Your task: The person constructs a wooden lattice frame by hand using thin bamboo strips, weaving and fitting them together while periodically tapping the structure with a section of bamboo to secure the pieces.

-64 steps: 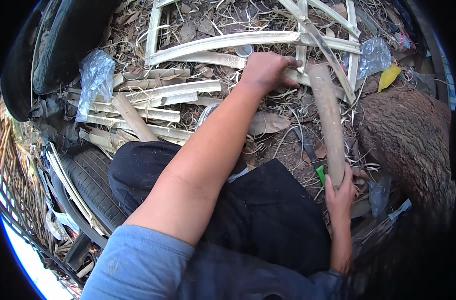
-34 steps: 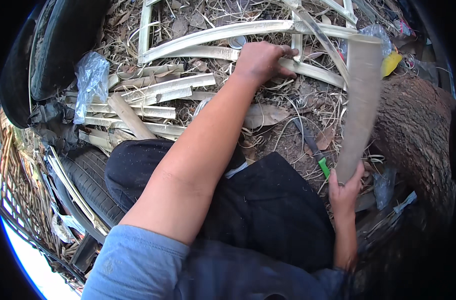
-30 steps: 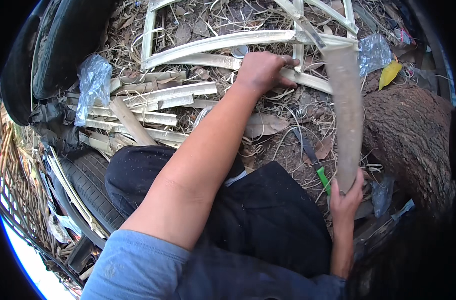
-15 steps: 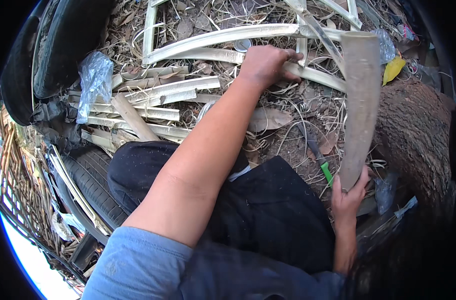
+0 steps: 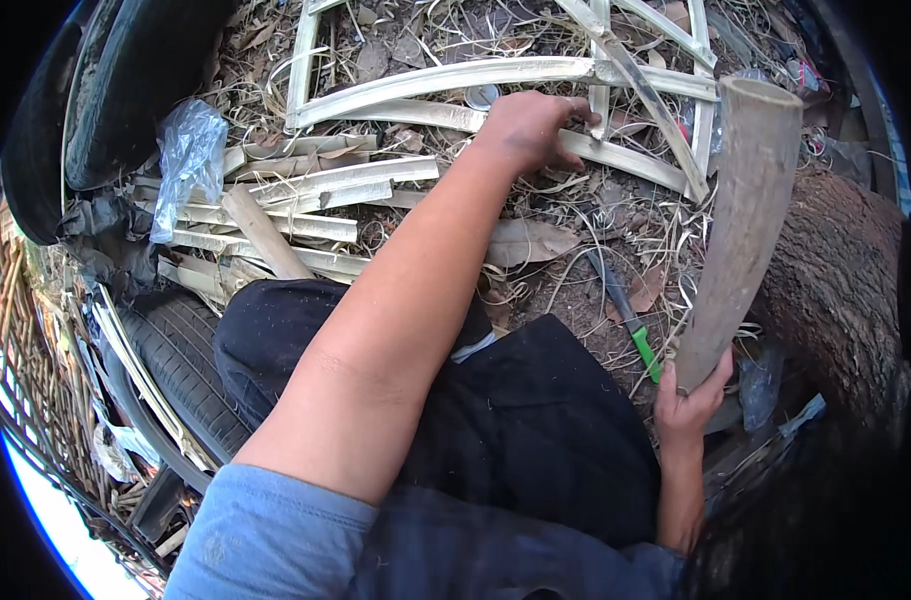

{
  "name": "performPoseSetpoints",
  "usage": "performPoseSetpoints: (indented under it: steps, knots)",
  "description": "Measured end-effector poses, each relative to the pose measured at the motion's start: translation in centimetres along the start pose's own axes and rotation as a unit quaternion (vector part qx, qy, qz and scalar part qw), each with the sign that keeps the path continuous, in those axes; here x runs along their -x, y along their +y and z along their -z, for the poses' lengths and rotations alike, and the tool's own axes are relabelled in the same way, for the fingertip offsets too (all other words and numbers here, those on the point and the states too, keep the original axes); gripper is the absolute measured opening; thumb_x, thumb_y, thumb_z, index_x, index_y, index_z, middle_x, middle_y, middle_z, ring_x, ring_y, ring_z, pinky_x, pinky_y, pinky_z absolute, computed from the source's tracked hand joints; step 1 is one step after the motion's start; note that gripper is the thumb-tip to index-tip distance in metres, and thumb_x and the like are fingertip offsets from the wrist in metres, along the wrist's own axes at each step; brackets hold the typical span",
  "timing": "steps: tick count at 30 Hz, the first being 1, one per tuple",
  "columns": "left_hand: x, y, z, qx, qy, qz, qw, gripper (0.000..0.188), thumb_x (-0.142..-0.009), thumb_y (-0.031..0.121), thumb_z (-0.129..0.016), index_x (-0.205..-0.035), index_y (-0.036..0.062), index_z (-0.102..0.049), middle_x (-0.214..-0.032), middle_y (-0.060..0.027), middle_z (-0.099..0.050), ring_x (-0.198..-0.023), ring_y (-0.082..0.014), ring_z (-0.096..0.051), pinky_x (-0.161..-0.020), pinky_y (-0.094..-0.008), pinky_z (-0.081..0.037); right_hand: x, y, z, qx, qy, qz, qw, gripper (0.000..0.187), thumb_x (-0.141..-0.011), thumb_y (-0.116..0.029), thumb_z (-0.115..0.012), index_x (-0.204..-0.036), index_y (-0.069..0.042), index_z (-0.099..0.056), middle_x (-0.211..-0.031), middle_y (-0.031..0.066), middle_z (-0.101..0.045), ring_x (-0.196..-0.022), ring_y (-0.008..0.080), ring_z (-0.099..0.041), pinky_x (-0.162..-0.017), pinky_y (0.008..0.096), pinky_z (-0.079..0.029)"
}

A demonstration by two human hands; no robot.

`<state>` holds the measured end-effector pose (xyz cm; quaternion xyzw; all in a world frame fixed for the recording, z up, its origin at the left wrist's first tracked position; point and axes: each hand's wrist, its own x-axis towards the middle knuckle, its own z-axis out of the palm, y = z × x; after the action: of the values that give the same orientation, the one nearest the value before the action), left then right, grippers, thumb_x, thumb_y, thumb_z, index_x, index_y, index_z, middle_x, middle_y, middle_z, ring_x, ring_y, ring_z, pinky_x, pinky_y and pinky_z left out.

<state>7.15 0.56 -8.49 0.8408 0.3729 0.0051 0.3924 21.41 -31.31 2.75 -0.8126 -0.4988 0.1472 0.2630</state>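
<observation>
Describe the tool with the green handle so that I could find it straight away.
Start at the big rough tree trunk on the right, then the thick bamboo club raised in the right hand. Just left of that hand, a knife lies on the bare dirt. Its bright green handle is the only vivid colour among dry leaves and pale bamboo strips.

Knife (image 5: pixel 623 312) on ground between legs (image 5: pixel 535 420) and bamboo frame (image 5: pixel 495 75), tyre (image 5: pixel 175 370) left

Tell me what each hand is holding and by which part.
The right hand grips the bamboo club at its lower, narrow end. The left hand presses on a split bamboo strip near the middle of the frame.
</observation>
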Motion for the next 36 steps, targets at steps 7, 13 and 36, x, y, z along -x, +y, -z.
performPoseSetpoints:
  steps: [7,13,36]
  knots:
    - [-0.4,0.2,0.5,-0.044,0.01,0.006,0.999,0.066,-0.059,0.045,-0.086,-0.119,0.0297,-0.063,-0.103,-0.0082,-0.07,-0.1,-0.0297,-0.065,-0.083,-0.0408,-0.051,-0.4,0.9,-0.7,-0.017,-0.037,-0.055,0.998,0.065,-0.082,-0.013,-0.068,-0.136,0.003,-0.036,-0.105,0.0309,-0.061,-0.095,0.0492,-0.062,-0.08,0.049,-0.051]
    - [0.2,-0.8,-0.6,-0.003,0.053,-0.008,0.999,0.062,-0.058,0.056,-0.081,-0.112,0.0287,-0.068,-0.096,-0.0098,-0.071,-0.092,-0.0318,-0.067,-0.078,-0.0413,-0.052,-0.2,0.8,-1.0,0.036,-0.135,-0.056,0.989,0.068,-0.081,-0.015,-0.069,-0.135,0.005,-0.035,-0.103,0.0308,-0.062,-0.093,0.0474,-0.063,-0.079,0.0484,-0.051]
    - [0.1,-0.7,-1.8,-0.115,0.109,-0.092,0.983,0.056,-0.077,0.055,-0.068,-0.124,0.0264,-0.06,-0.079,-0.0123,-0.069,-0.074,-0.0321,-0.068,-0.063,-0.0424,-0.052,-1.2,2.4,-1.7,0.065,-0.18,-0.072,0.979,0.061,-0.079,-0.018,-0.071,-0.13,0.001,-0.042,-0.099,0.0282,-0.064,-0.088,0.0473,-0.063,-0.075,0.0492,-0.051]
